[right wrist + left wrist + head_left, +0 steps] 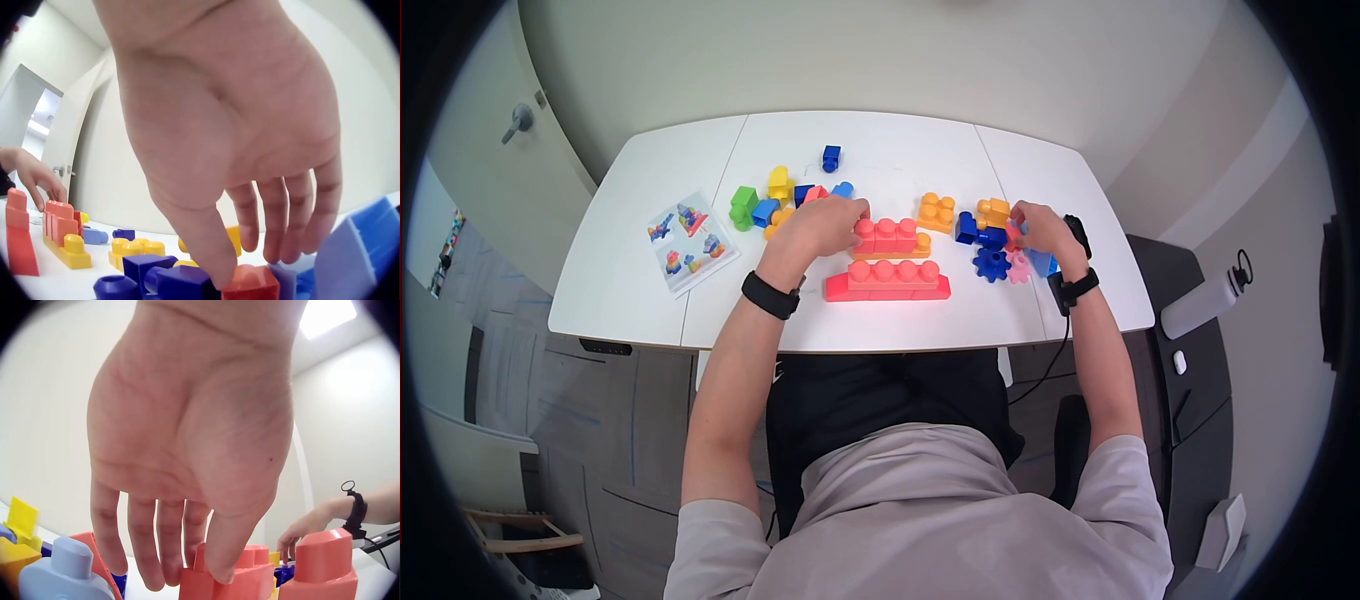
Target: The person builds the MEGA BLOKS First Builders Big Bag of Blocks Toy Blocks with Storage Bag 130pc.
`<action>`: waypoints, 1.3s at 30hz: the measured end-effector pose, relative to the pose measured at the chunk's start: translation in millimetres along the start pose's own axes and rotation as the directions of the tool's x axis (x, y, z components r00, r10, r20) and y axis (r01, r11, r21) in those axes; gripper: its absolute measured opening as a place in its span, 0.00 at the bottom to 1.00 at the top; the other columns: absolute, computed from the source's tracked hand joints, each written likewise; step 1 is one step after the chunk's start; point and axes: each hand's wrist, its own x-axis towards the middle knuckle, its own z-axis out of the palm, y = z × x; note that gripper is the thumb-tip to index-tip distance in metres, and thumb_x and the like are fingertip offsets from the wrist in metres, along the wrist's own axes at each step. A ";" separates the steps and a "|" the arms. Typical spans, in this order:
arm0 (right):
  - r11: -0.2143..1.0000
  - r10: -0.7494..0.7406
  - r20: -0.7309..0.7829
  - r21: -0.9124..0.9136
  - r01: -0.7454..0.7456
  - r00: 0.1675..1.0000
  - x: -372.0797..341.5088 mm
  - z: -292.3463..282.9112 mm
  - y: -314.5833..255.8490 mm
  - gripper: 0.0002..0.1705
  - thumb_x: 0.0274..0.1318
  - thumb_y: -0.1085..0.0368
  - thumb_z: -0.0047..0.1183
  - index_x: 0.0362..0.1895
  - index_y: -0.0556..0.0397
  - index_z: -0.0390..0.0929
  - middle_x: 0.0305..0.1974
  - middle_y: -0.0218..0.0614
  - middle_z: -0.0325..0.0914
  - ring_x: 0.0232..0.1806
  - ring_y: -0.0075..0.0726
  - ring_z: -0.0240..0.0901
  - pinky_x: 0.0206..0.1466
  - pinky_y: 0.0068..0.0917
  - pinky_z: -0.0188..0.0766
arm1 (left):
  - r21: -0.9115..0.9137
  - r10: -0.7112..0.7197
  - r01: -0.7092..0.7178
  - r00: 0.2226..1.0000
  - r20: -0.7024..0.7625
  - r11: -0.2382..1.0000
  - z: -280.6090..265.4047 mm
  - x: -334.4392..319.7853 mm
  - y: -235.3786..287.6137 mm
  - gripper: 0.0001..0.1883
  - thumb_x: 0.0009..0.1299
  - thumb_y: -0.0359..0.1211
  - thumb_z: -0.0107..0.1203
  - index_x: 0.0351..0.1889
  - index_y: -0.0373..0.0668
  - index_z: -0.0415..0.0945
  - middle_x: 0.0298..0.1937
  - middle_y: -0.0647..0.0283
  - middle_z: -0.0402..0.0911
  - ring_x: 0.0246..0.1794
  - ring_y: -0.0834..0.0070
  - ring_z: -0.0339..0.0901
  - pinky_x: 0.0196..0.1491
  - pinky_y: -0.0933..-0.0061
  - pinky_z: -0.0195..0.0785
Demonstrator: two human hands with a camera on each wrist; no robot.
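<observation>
My left hand point(825, 225) pinches the left end of a red building block point(887, 237) between thumb and forefinger. This block sits on a longer orange-yellow block point(923, 246). Nearer me stands a stepped red stack point(888, 283), with a studded row on a wider base with sloped ends. My right hand point(1045, 232) hovers among blocks at the right, fingers loosely bent. In the right wrist view its thumb tip is right at the edge of a small red block point(251, 282), beside a dark blue block point(185, 282). The other fingers hang behind the red block.
A dark blue gear point(992, 265), a pink gear point(1019, 267) and an orange-yellow block point(936, 212) lie near the right hand. Green point(744, 207) and yellow point(780, 183) blocks stand at left, beside a picture sheet point(692, 245). One dark blue block point(831, 158) lies farther back.
</observation>
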 end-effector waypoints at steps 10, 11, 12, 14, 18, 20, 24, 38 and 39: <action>0.981 -0.097 0.007 -0.166 0.097 0.995 6.0 10.4 -13.0 0.29 0.40 0.69 0.74 0.51 0.54 0.82 0.48 0.44 0.84 0.53 0.53 0.81 0.58 0.40 0.79 | -0.017 0.009 -0.009 1.000 -0.001 1.000 1.7 -0.1 -0.7 0.17 0.69 0.30 0.62 0.57 0.41 0.79 0.50 0.55 0.87 0.51 0.59 0.84 0.52 0.61 0.76; 0.978 -0.105 0.003 -0.178 0.104 0.994 7.3 12.7 -12.5 0.28 0.41 0.70 0.72 0.52 0.50 0.83 0.49 0.42 0.84 0.54 0.51 0.81 0.58 0.40 0.80 | -0.016 0.022 -0.022 1.000 -0.008 1.000 3.2 1.2 -2.3 0.17 0.69 0.30 0.62 0.56 0.41 0.79 0.49 0.55 0.87 0.51 0.58 0.84 0.52 0.61 0.76; 0.978 -0.107 0.006 -0.177 0.106 0.994 8.1 14.3 -11.6 0.28 0.41 0.70 0.72 0.52 0.50 0.83 0.49 0.42 0.84 0.54 0.51 0.81 0.58 0.40 0.80 | -0.015 0.033 -0.033 0.999 -0.015 0.999 4.6 2.0 -4.5 0.17 0.69 0.30 0.62 0.56 0.41 0.79 0.49 0.55 0.87 0.51 0.58 0.84 0.52 0.61 0.76; 0.990 -0.016 0.027 -0.143 0.019 1.000 5.4 9.3 -17.4 0.27 0.41 0.72 0.71 0.51 0.50 0.83 0.49 0.42 0.84 0.54 0.52 0.81 0.57 0.41 0.80 | -0.018 0.033 -0.033 0.999 -0.017 0.999 5.2 3.1 -5.5 0.17 0.69 0.30 0.62 0.55 0.41 0.79 0.48 0.55 0.87 0.50 0.58 0.84 0.52 0.60 0.76; 0.988 -0.063 -0.024 -0.139 0.059 0.998 0.5 6.6 -18.4 0.26 0.43 0.73 0.70 0.51 0.50 0.82 0.47 0.42 0.84 0.53 0.53 0.81 0.56 0.42 0.80 | -0.010 0.043 -0.044 0.999 -0.022 0.999 5.8 2.9 -5.0 0.17 0.68 0.30 0.63 0.54 0.41 0.79 0.46 0.54 0.87 0.50 0.58 0.84 0.51 0.60 0.76; 0.994 -0.073 -0.111 -0.089 0.063 0.991 -4.3 1.5 -23.6 0.26 0.41 0.76 0.69 0.50 0.55 0.80 0.47 0.45 0.83 0.51 0.55 0.81 0.54 0.41 0.80 | -0.017 0.044 -0.044 0.999 -0.021 0.999 7.0 4.5 -6.7 0.17 0.68 0.30 0.63 0.54 0.40 0.79 0.46 0.54 0.87 0.49 0.58 0.84 0.51 0.60 0.76; 0.992 -0.121 -0.253 0.013 0.129 0.960 -7.3 -7.1 -17.5 0.28 0.43 0.76 0.68 0.53 0.55 0.80 0.50 0.44 0.80 0.51 0.55 0.80 0.55 0.40 0.79 | -0.006 0.064 -0.064 0.998 -0.019 0.998 7.2 4.6 -7.5 0.16 0.68 0.30 0.62 0.54 0.40 0.79 0.46 0.54 0.87 0.49 0.57 0.84 0.51 0.59 0.76; 0.833 -0.401 -0.268 0.291 0.470 0.876 -24.0 17.8 -139.7 0.23 0.50 0.76 0.71 0.52 0.59 0.82 0.48 0.43 0.84 0.49 0.43 0.85 0.58 0.34 0.84 | -0.027 0.025 -0.025 1.000 0.002 0.999 3.4 2.2 -0.7 0.17 0.70 0.29 0.62 0.57 0.41 0.78 0.49 0.54 0.87 0.52 0.57 0.84 0.53 0.60 0.76; 0.846 -0.420 -0.211 0.262 0.465 0.883 -22.8 22.3 -142.9 0.23 0.50 0.76 0.71 0.52 0.60 0.82 0.48 0.44 0.85 0.49 0.43 0.85 0.58 0.34 0.84 | -0.011 0.028 -0.028 1.000 0.005 1.000 3.0 1.0 1.6 0.17 0.70 0.29 0.62 0.57 0.41 0.78 0.50 0.54 0.87 0.52 0.57 0.84 0.53 0.60 0.76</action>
